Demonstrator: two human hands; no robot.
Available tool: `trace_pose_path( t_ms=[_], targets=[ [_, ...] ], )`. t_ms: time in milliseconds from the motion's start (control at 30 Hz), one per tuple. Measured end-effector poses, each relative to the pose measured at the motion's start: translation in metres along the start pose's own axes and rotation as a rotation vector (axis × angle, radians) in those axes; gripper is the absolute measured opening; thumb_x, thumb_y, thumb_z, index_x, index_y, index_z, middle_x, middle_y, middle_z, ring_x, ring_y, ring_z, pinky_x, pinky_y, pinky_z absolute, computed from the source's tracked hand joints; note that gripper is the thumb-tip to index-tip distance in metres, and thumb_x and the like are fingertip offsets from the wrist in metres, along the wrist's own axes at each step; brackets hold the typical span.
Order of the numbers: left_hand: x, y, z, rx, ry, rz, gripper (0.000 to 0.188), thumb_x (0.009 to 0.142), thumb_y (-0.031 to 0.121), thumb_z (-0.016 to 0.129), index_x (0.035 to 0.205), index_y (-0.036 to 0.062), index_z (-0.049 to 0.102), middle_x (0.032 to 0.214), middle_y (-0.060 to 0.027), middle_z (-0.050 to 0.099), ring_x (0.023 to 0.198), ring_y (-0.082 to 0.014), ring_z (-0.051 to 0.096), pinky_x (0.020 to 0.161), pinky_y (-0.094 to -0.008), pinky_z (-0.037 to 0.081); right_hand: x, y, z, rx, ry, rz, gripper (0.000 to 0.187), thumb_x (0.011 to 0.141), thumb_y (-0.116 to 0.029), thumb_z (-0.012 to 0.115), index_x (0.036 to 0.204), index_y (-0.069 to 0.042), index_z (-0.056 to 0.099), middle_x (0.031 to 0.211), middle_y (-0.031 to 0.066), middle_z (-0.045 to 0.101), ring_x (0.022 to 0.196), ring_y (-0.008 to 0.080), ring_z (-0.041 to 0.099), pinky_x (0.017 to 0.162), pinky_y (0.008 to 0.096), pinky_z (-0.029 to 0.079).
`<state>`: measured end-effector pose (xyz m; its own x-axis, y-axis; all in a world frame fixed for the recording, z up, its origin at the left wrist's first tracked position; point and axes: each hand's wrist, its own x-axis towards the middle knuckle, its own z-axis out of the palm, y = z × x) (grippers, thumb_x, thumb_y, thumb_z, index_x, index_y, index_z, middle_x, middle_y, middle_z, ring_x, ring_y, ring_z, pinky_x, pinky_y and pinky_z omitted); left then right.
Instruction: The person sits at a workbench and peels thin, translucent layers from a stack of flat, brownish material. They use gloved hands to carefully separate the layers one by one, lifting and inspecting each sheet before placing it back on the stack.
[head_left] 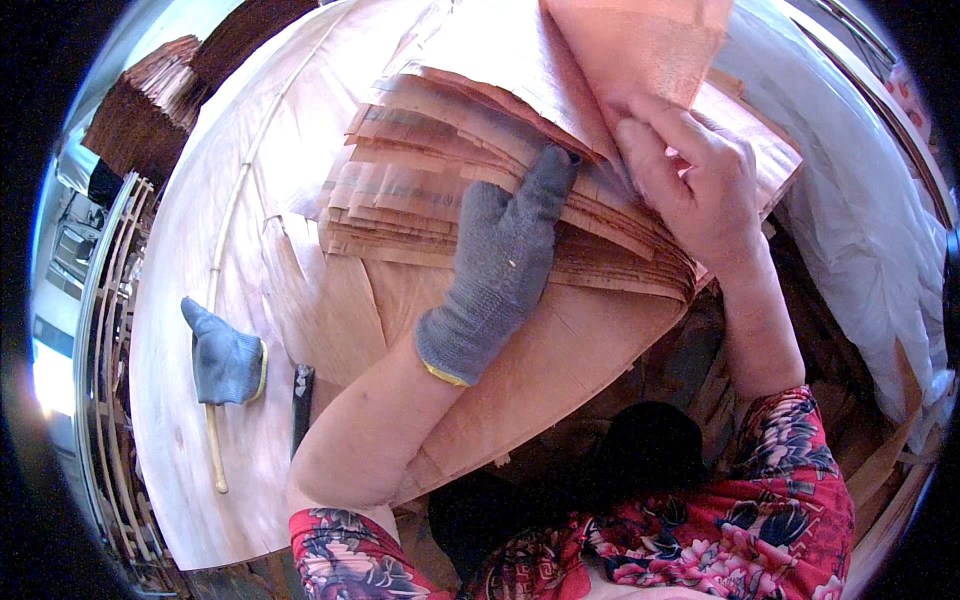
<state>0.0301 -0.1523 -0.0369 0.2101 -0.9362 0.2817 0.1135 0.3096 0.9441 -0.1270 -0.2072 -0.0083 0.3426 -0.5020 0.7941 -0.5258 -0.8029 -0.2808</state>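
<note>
A stack of thin reddish-brown wood veneer sheets (400, 190) lies before me, its edges fanned in uneven layers. My left hand (505, 260), in a grey knitted glove with a yellow cuff, rests on the stack with fingers stretched out, their tips at the edge of a raised sheet. To its right, my bare right hand (690, 170) pinches the edge of a veneer sheet (640, 50) that is lifted and folded back at the top. Part of that sheet runs out of view.
Left of the stack, on a broad pale sheet (190, 480), lie a grey glove (228, 365), a long thin stick (245, 165) and a dark-handled tool (302, 400). White plastic sheeting (840, 220) hangs at right. Brown veneer piles (150, 110) stand far left.
</note>
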Motion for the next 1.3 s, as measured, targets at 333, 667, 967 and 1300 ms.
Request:
trace_pose_path(
  t_ms=[333,667,967,1300],
  targets=[
    [0.001,0.001,0.002,0.008,-0.022,-0.050,0.019,0.087,0.025,0.059,0.094,0.0068,0.059,0.081,0.0008,0.060,0.067,-0.0069,0.055,0.052,-0.0195,0.043,0.002,0.003,-0.002,0.095,-0.008,-0.013,0.039,0.071,-0.040,0.070,0.090,-0.005,0.065,0.071,0.0109,0.063,0.060,0.0255,0.062,0.056,0.0351,0.049],
    [0.003,0.000,0.003,-0.038,-0.014,0.042,0.021,0.086,0.023,0.060,0.098,0.0057,0.060,0.083,0.0005,0.062,0.067,-0.0081,0.057,0.052,-0.0202,0.044,-0.001,0.001,-0.003,0.129,-0.043,0.063,0.024,0.082,-0.029,0.060,0.094,-0.008,0.065,0.078,0.0130,0.064,0.059,0.0240,0.063,0.056,0.0335,0.048],
    [0.001,0.007,0.003,0.075,-0.003,-0.015,0.018,0.083,0.018,0.062,0.093,0.0027,0.062,0.080,-0.0018,0.063,0.066,-0.0099,0.059,0.055,-0.0227,0.046,-0.008,0.002,-0.002,0.000,-0.049,0.057,0.026,0.084,-0.008,0.054,0.109,-0.001,0.056,0.084,0.0141,0.064,0.076,0.0190,0.064,0.061,0.0279,0.052],
    [0.003,0.001,0.000,-0.055,-0.023,-0.036,0.016,0.083,0.012,0.060,0.096,0.0026,0.057,0.087,-0.0059,0.061,0.073,-0.0143,0.060,0.057,-0.0256,0.050,-0.006,0.002,0.000,0.120,0.025,0.051,0.030,0.079,-0.018,0.062,0.106,-0.007,0.061,0.079,0.0100,0.064,0.062,0.0201,0.061,0.056,0.0311,0.049]
  ],
)
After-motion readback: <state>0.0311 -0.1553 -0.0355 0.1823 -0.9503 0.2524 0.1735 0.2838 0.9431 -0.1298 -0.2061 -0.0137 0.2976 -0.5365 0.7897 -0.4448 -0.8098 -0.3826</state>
